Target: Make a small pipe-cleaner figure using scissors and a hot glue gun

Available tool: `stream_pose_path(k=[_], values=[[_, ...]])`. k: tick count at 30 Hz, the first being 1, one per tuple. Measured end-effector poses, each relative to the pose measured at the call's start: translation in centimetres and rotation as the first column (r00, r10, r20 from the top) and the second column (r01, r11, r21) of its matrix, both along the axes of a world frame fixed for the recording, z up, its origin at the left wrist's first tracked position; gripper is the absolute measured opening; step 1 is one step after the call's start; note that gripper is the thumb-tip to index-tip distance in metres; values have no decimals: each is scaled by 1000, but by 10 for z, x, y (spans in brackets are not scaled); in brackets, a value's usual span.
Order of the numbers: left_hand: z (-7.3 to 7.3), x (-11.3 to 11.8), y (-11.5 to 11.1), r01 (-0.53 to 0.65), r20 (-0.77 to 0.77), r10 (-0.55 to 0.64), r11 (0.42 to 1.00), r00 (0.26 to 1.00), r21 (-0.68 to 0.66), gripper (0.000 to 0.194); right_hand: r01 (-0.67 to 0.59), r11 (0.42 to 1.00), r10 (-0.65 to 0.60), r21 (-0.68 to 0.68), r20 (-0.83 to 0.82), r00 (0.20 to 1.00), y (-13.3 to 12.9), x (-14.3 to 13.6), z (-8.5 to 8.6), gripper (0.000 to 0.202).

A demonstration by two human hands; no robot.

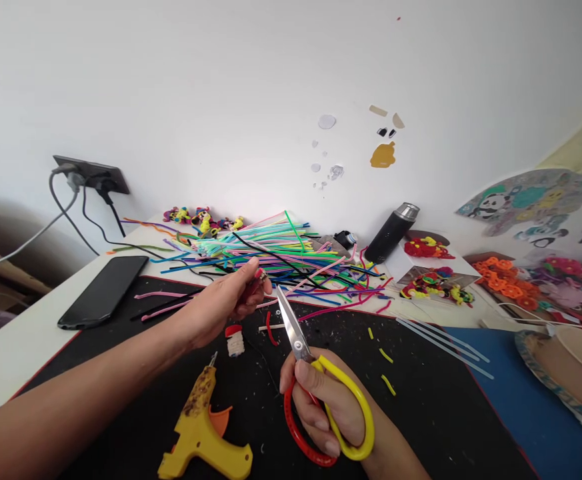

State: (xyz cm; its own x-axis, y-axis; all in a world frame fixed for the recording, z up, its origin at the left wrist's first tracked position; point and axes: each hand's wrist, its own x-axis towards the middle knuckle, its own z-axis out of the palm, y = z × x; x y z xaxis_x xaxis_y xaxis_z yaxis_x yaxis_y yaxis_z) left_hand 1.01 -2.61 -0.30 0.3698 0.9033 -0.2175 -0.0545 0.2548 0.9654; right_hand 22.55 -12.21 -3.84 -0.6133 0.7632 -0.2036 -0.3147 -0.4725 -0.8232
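My right hand (323,407) is wrapped round the handles of a pair of scissors (295,333), one loop red and the other yellow. The blades are together and point up toward my left hand. Pinched in my left hand (233,293) is a small red piece (257,273); its kind is mostly hidden by the fingers. Below that hand, a small white and red wound piece (235,341) lies on the black mat (135,380). A curved red pipe cleaner piece (271,329) rests beside the scissor tips. Nearer to me lies a yellow glue gun (203,433) with an orange trigger.
Many coloured pipe cleaners (251,243) are heaped along the wall. A phone (103,292) lies at left, a black flask (391,233) leans at back right. Clear glue sticks (445,343), yellow scraps (385,355) and a round basket (551,373) are on the right.
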Motion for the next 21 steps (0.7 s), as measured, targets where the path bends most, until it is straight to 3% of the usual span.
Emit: stream_pose_path(k=[7, 12, 21], values=[[3, -5, 2, -21, 23, 20, 999, 1000, 47, 53, 102, 992, -116, 73, 223, 968, -3, -7, 4, 58], [6, -5, 1, -36, 6, 36, 997, 999, 64, 51, 108, 986, -149, 131, 368, 918, -3, -10, 3, 62], [7, -8, 2, -16, -70, 30, 980, 997, 199, 49, 110, 984, -167, 143, 484, 859, -3, -10, 3, 63]])
